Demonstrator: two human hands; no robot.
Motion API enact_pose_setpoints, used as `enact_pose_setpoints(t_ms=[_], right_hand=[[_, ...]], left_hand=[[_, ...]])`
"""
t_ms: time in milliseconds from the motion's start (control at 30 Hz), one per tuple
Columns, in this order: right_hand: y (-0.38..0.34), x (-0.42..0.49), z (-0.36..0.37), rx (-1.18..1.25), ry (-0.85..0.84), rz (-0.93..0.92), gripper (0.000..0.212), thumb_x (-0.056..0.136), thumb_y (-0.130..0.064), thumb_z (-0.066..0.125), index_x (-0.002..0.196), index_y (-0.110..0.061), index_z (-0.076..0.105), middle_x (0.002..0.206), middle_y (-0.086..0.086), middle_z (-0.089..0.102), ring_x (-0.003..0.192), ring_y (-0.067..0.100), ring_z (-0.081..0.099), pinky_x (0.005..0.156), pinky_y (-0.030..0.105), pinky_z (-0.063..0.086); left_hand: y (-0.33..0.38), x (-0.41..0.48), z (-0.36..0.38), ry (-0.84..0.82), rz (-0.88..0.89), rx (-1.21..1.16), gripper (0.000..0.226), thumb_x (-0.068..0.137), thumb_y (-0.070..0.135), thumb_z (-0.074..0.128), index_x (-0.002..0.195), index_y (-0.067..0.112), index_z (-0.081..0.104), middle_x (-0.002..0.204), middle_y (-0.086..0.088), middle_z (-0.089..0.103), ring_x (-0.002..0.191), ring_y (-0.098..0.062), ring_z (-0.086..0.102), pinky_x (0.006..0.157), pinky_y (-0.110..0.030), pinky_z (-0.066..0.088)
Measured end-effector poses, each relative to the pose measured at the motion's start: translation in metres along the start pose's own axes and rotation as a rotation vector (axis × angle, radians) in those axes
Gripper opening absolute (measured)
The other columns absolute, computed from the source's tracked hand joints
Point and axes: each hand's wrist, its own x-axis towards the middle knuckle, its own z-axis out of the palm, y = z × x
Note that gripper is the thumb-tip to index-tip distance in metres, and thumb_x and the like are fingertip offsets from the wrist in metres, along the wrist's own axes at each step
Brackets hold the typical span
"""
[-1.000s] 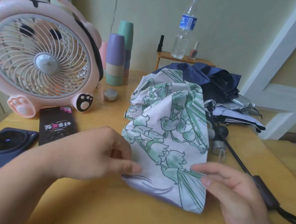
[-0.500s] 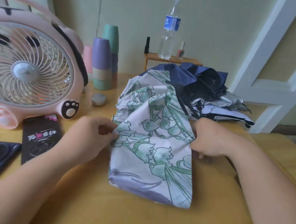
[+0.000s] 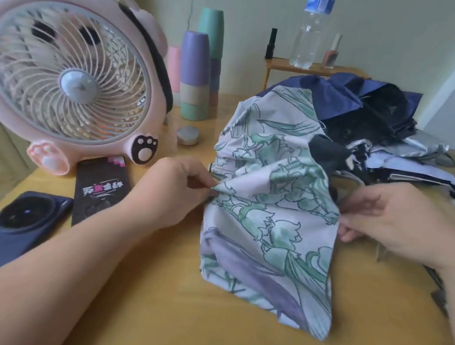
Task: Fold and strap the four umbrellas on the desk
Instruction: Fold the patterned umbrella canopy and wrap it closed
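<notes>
A white umbrella with a green floral print (image 3: 270, 204) lies loose and crumpled at the middle of the yellow desk (image 3: 151, 318). My left hand (image 3: 171, 192) pinches a fold of its fabric at the left edge. My right hand (image 3: 391, 218) holds the fabric's right edge with its fingertips. Behind it sits a heap of other unfolded umbrellas: a navy one (image 3: 339, 94), a black one (image 3: 387, 112) and a silver-lined one (image 3: 417, 151). A black handle partly shows under my right wrist.
A pink fan (image 3: 72, 74) stands at the left, with two phones (image 3: 99, 188) (image 3: 6, 231) in front of it. Stacked cups (image 3: 196, 77), a small round tin (image 3: 187, 135) and a little shelf (image 3: 284, 65) carrying a water bottle (image 3: 311, 27) stand at the back.
Both hands have shifted along the floral umbrella's sides. My left hand now pinches a fold at its left edge, and my right hand has come out to its right edge.
</notes>
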Motion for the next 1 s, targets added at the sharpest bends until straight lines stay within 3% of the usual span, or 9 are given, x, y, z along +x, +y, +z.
enact_pose_setpoints(t_ms=[167, 300, 500, 633, 700, 767, 867, 933, 1000], right_hand=[[-0.001, 0.013, 0.013, -0.241, 0.111, 0.011, 0.015, 0.091, -0.015, 0.074, 0.082, -0.028, 0.073, 0.071, -0.005, 0.075, 0.068, 0.012, 0.074, 0.073, 0.055, 0.062], [0.000, 0.015, 0.015, -0.432, 0.089, -0.062, 0.012, 0.091, -0.022, 0.068, 0.092, -0.030, 0.078, 0.093, -0.011, 0.074, 0.088, 0.015, 0.068, 0.081, 0.036, 0.058], [-0.002, 0.014, 0.007, -0.506, 0.075, -0.029, 0.019, 0.095, -0.017, 0.061, 0.098, -0.025, 0.077, 0.088, -0.009, 0.064, 0.077, 0.014, 0.057, 0.060, 0.023, 0.046], [-0.001, 0.020, 0.012, -0.564, 0.110, -0.030, 0.020, 0.091, -0.012, 0.058, 0.081, -0.015, 0.075, 0.080, 0.002, 0.066, 0.074, 0.024, 0.060, 0.058, 0.029, 0.048], [-0.001, 0.021, 0.015, -0.594, 0.119, -0.001, 0.026, 0.089, -0.008, 0.056, 0.064, -0.011, 0.063, 0.068, 0.006, 0.059, 0.067, 0.026, 0.054, 0.050, 0.029, 0.036], [0.002, 0.023, 0.016, -0.610, 0.120, 0.016, 0.031, 0.088, -0.005, 0.056, 0.057, -0.011, 0.056, 0.063, 0.006, 0.057, 0.066, 0.027, 0.053, 0.051, 0.030, 0.033], [0.003, 0.022, 0.017, -0.612, 0.127, 0.008, 0.036, 0.089, -0.010, 0.059, 0.055, -0.019, 0.059, 0.065, 0.000, 0.060, 0.071, 0.024, 0.056, 0.056, 0.030, 0.037], [0.001, 0.020, 0.017, -0.617, 0.107, 0.012, 0.028, 0.092, -0.016, 0.059, 0.067, -0.024, 0.069, 0.075, -0.004, 0.066, 0.077, 0.023, 0.060, 0.063, 0.031, 0.046], [-0.002, 0.019, 0.018, -0.608, 0.103, 0.025, 0.021, 0.094, -0.020, 0.061, 0.080, -0.024, 0.075, 0.082, -0.003, 0.069, 0.076, 0.021, 0.062, 0.064, 0.030, 0.050]], left_hand=[[0.001, -0.004, 0.000, -0.054, 0.051, 0.054, 0.010, 0.081, 0.032, 0.083, 0.078, 0.035, 0.074, 0.078, 0.022, 0.072, 0.075, 0.003, 0.064, 0.065, -0.007, 0.042], [0.001, -0.006, 0.002, -0.028, 0.045, 0.116, 0.015, 0.081, 0.030, 0.083, 0.074, 0.038, 0.073, 0.077, 0.035, 0.067, 0.074, 0.011, 0.062, 0.062, -0.001, 0.039], [0.005, -0.003, 0.010, 0.005, 0.025, 0.090, 0.030, 0.077, 0.030, 0.086, 0.080, 0.055, 0.069, 0.072, 0.031, 0.068, 0.071, 0.007, 0.063, 0.065, -0.020, 0.046], [0.007, -0.001, 0.011, 0.130, 0.151, 0.201, 0.037, 0.070, 0.022, 0.092, 0.066, 0.041, 0.061, 0.075, 0.009, 0.062, 0.076, 0.004, 0.057, 0.060, -0.020, 0.040], [0.017, -0.007, 0.006, 0.187, 0.317, 0.239, 0.044, 0.069, 0.016, 0.093, 0.070, 0.036, 0.054, 0.074, 0.009, 0.053, 0.074, 0.001, 0.053, 0.060, -0.019, 0.037], [0.029, -0.014, 0.004, 0.103, 0.549, 0.212, 0.027, 0.079, 0.017, 0.087, 0.071, 0.024, 0.063, 0.073, 0.014, 0.058, 0.073, -0.001, 0.055, 0.065, -0.013, 0.042], [0.032, -0.019, 0.009, -0.187, 0.728, 0.158, 0.020, 0.092, 0.032, 0.068, 0.098, 0.016, 0.078, 0.111, 0.008, 0.073, 0.108, -0.001, 0.065, 0.094, -0.018, 0.050], [0.027, -0.016, 0.009, -0.316, 0.612, 0.101, 0.032, 0.099, 0.042, 0.059, 0.114, 0.019, 0.077, 0.127, 0.014, 0.069, 0.123, 0.002, 0.059, 0.105, -0.018, 0.044], [0.024, -0.013, 0.003, -0.424, 0.375, -0.027, 0.043, 0.101, 0.054, 0.051, 0.114, 0.021, 0.075, 0.120, 0.013, 0.072, 0.116, -0.003, 0.064, 0.103, -0.023, 0.046]])
